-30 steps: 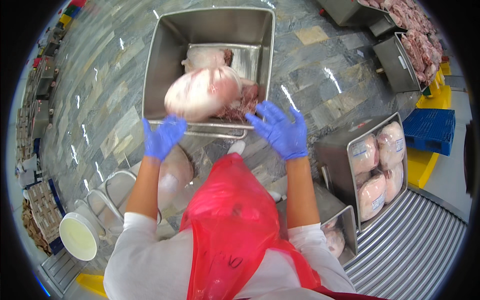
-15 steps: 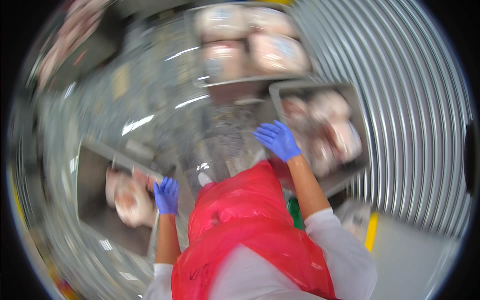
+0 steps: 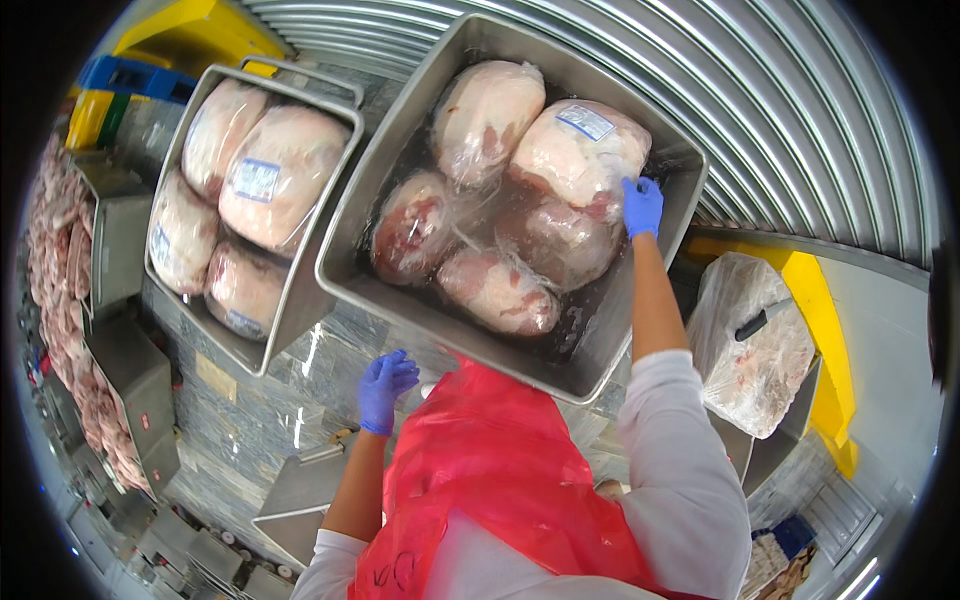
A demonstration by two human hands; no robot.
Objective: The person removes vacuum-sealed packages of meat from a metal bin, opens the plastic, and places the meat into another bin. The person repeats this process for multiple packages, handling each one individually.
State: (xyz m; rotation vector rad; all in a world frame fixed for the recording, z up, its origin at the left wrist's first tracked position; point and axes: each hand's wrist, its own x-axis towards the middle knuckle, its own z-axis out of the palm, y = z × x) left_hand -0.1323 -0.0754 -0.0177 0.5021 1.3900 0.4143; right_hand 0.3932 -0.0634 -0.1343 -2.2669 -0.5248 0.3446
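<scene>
You are wearing violet-blue on your right hand point(image 3: 642, 207); left of it, wrapped meat point(image 3: 572, 158) is showing mottled cream-pink, while your apron point(image 3: 490, 430) is showing red.

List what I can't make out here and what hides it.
Head view: whether the right hand grips or only touches the wrapped meat piece; the hand itself covers the contact.
Head view: the floor of the large metal bin, under dark liquid and meat.
Head view: the far ends of the metal rollers, cut off by the picture's edge.
</scene>
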